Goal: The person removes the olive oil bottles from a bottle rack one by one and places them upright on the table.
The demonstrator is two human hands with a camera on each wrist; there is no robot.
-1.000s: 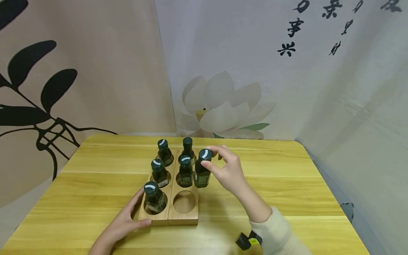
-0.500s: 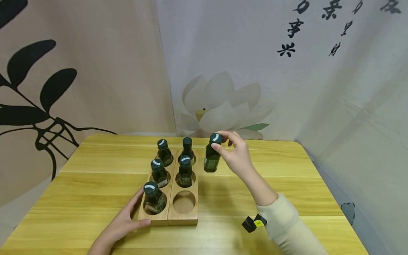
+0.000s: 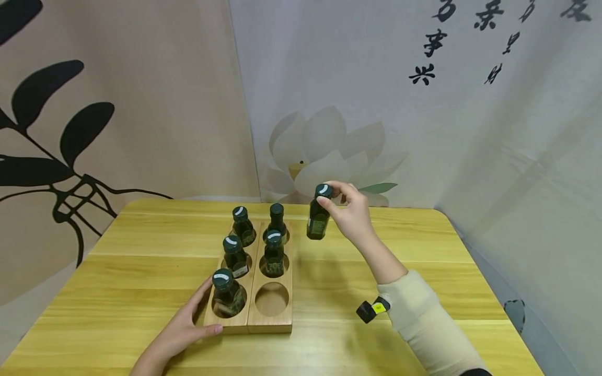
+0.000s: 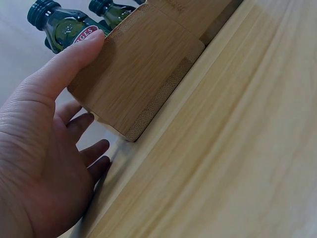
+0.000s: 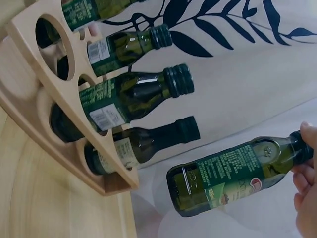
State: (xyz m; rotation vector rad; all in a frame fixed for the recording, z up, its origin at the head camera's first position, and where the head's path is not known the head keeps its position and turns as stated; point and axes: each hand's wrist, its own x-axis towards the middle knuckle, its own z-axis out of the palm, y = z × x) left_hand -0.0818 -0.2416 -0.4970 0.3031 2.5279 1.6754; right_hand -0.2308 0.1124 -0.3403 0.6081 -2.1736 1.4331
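Observation:
By its dark green cap, my right hand (image 3: 354,213) pinches a small green glass oil bottle (image 3: 318,216). The bottle hangs nearly upright beyond the rack's right side; in the right wrist view its label (image 5: 228,173) shows. My left hand (image 3: 184,325) rests at the near left corner of a wooden bottle rack (image 3: 270,325), thumb on the front face and fingers spread along the left side. Bottles stand in the rack's round holes: a left row with a near bottle (image 3: 228,297), and a right row with a middle bottle (image 3: 274,256) and a slimmer far one (image 3: 276,219).
The rack's near right hole (image 3: 271,299) holds no bottle. Wooden table (image 3: 414,250) surrounds the rack, its far edge meeting a printed cloth backdrop (image 3: 338,62). A black device with a yellow tag (image 3: 373,309) is strapped at my right cuff.
My right hand has carried the oil bottle up and away from the rack's right edge, towards the far right. The left hand and the rack have stayed put.

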